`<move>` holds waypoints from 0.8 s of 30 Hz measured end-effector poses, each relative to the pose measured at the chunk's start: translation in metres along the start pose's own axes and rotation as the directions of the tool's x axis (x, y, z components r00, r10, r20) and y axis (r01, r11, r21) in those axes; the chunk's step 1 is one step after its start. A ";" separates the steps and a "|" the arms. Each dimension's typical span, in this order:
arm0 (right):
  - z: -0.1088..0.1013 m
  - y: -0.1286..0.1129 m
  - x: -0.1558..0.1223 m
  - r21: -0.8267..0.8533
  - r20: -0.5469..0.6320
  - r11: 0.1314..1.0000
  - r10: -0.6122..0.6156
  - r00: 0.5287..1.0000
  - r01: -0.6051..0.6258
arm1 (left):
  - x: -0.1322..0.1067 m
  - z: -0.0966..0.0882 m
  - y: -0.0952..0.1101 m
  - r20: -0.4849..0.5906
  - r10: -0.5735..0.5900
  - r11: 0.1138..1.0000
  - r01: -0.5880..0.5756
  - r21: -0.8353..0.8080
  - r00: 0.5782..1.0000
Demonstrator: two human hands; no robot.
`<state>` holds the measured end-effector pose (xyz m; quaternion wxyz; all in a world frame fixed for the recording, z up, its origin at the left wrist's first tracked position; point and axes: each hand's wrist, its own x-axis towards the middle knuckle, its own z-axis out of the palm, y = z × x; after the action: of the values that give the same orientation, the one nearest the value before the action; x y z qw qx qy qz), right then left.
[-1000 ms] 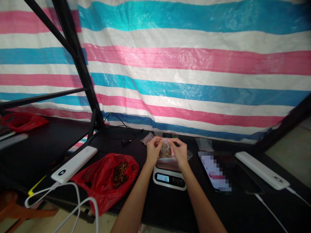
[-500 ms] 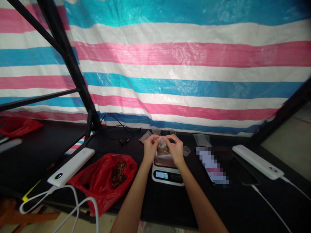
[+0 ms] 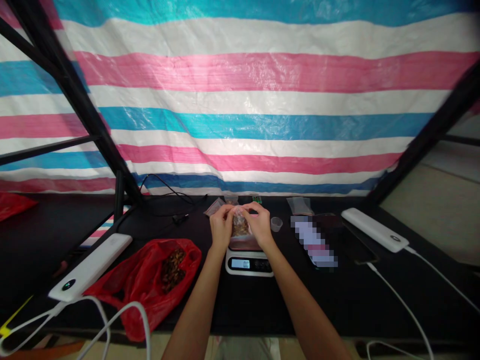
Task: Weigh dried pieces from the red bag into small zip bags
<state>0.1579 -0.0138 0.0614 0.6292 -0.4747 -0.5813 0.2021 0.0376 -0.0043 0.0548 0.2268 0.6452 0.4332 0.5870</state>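
- Fingers [image 3: 229,214] of both hands are pinched together, gripping the gathered top of a clear bag [image 3: 240,227], left hand [image 3: 220,228] on one side, right hand [image 3: 261,225] on the other.
- That bag is right over the plate of the scale [image 3: 253,272], brown pieces bunched inside; touching the metal or just above it, I cannot tell.
- Pinched end points up and away from the person, filled end down toward the scale; the long axis seems to run between the two, though fingers cover both sides.
- Up on the scale's display [image 3: 240,264], it's 0.0! Button markings are too dark to read, and the right wrist hides one rear corner.
- Left of the scale, a red bag [image 3: 138,270] gapes open, showing more brown pieces [image 3: 173,270].
- Right of the scale, a small clear cup [image 3: 276,224], then a phone [image 3: 314,242], its screen blurred into blocks.
- Behind the scale, flat packets [image 3: 215,206], partly hidden by the hands, contents unclear.
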 end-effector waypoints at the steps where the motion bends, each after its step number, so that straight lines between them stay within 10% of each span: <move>1: 0.000 0.000 0.000 -0.004 -0.001 1.000 -0.009 1.000 0.009 | 0.000 0.000 0.000 0.002 0.000 1.000 0.000 0.007 1.000; 12: 0.000 -0.003 0.000 0.045 -0.012 0.999 0.023 1.000 -0.023 | 0.001 0.008 0.000 -0.079 -0.133 0.946 0.103 -0.307 0.988; 24: -0.001 -0.005 -0.001 0.018 0.045 0.999 -0.039 0.998 0.038 | 0.001 0.006 -0.002 -0.096 -0.093 0.983 0.076 -0.164 0.991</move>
<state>0.1572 -0.0173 0.0647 0.6236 -0.4534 -0.6029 0.2054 0.0421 -0.0011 0.0523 0.2799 0.5745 0.4230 0.6424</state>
